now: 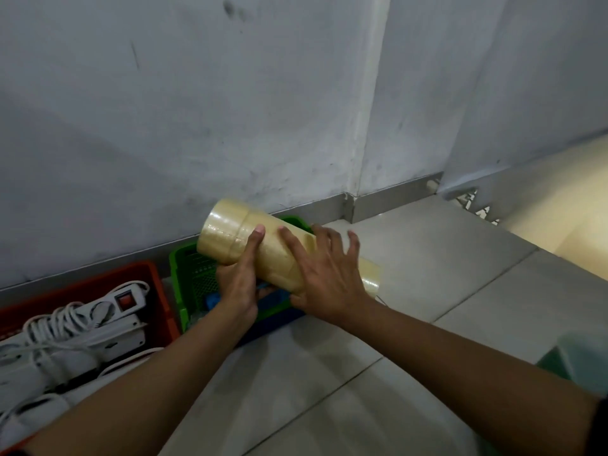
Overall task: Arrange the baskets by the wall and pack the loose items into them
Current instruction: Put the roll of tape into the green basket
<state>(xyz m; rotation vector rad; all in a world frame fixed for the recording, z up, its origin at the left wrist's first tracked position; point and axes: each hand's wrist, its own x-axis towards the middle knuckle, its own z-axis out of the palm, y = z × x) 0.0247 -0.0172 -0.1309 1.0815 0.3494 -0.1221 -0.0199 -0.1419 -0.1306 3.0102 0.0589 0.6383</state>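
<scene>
A long stack of yellowish tape rolls lies tilted above the green basket by the wall. My left hand grips the stack from below, thumb up over its side. My right hand lies over the stack's near end with fingers spread and fairly straight. Something blue shows inside the green basket under my hands. To the left an orange basket holds white power strips with coiled cords.
The grey wall and its metal skirting run behind the baskets. A blue basket edge shows under the green one. Pale floor tiles spread right. A greenish object sits at the right edge.
</scene>
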